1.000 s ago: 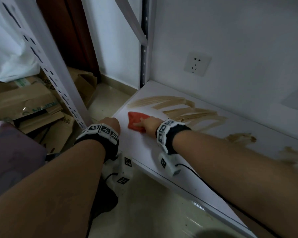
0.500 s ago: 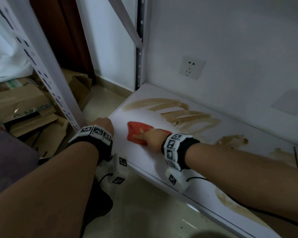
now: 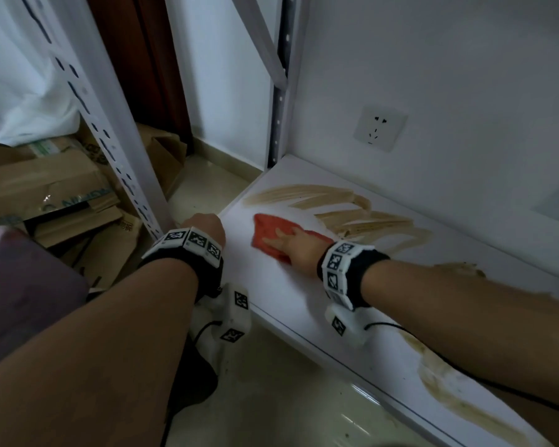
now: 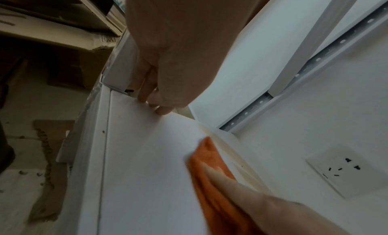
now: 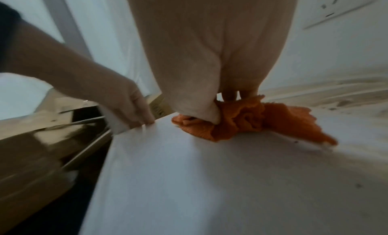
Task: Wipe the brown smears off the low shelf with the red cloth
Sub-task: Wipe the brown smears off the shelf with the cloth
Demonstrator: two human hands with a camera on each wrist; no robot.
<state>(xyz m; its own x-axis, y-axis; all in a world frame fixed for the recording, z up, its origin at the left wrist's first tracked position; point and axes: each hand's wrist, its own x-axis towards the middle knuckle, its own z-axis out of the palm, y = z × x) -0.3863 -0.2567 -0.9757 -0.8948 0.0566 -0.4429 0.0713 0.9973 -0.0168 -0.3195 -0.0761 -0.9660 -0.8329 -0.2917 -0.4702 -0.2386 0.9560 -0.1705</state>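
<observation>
I see the red cloth (image 3: pixel 273 237) lying crumpled on the low shelf (image 3: pixel 281 291), orange-red, ribbed in weave, bunched into folds under my right hand (image 3: pixel 296 248). That grip lies flat, fingers (image 3: pixel 279 241) straight and pressing the cloth down; in the right wrist view the fabric puckers around the thumb. The cloth sits near the shelf's left end, just at 7 o'clock of the brown smears (image 3: pixel 352 214), which fan out as pale tan streaks toward the wall. More smears show at 4 o'clock along the front edge (image 3: pixel 455 391). My left hand (image 3: pixel 204 225) rests at the shelf's left corner, fingertips (image 4: pixel 161 108) curled down over its edge. A wall socket (image 3: pixel 380 129) sits at 1 o'clock of the cloth.
</observation>
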